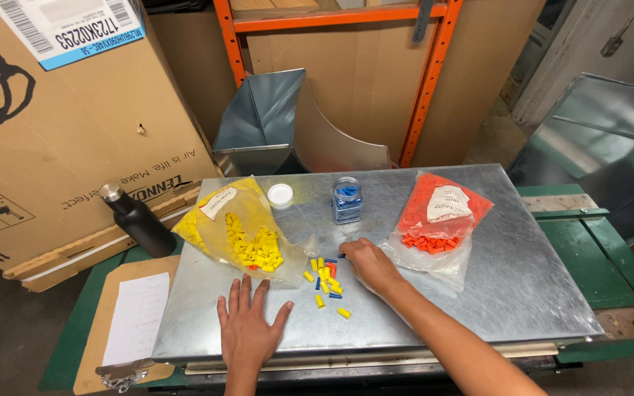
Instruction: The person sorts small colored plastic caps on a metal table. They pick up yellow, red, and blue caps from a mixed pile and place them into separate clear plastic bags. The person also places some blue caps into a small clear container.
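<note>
My left hand [247, 323] lies flat, palm down with fingers spread, on the metal sheet [508, 279] near its front edge. My right hand [370, 265] reaches into a small mixed pile of yellow, blue and orange wire connectors [324, 279], its fingertips at the pile's right side; whether it pinches one I cannot tell. Left of the pile, a clear bag of yellow connectors [240, 227] lies open. To the right rests a clear bag of orange connectors [434, 220]. Behind the pile stands a small clear jar of blue connectors [346, 199], with its white lid [280, 194] beside it.
A black bottle [139, 218] stands at the left by a large cardboard box [60, 125]. A clipboard with paper [130, 323] lies on the green table [581, 249]. Sheet-metal duct pieces [288, 125] sit behind, and an orange rack [427, 81] stands beyond.
</note>
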